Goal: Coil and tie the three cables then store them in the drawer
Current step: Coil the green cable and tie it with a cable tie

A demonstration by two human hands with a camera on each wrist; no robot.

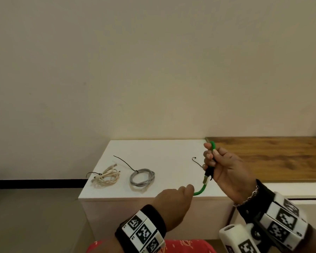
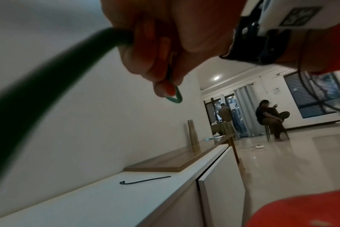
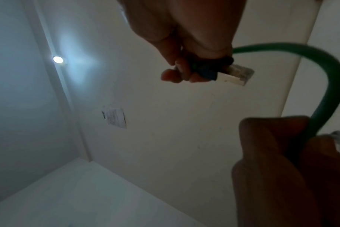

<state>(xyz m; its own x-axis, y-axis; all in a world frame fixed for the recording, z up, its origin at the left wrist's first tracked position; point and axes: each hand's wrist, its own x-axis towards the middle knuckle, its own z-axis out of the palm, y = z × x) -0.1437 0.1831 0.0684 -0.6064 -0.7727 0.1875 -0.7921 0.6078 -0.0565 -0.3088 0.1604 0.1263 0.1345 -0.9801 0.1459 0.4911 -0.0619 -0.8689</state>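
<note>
hands (image 1: 173, 203) gripping green cable (image 1: 201, 191) between them

On the cabinet top (image 1: 153, 150), two coiled cables lie side by side near the front left: one coil (image 1: 106, 177) at the far left, the other (image 1: 142, 177) just right of it, apart. A loose tie (image 1: 197, 162) lies further right. Above the front right edge, the right hand (image 1: 224, 168) holds a third cable (image 1: 202, 189) up; the left hand (image 1: 173, 203) grips it lower, in front. A shelf (image 1: 274, 157) adjoins the cabinet top on the right.
</note>
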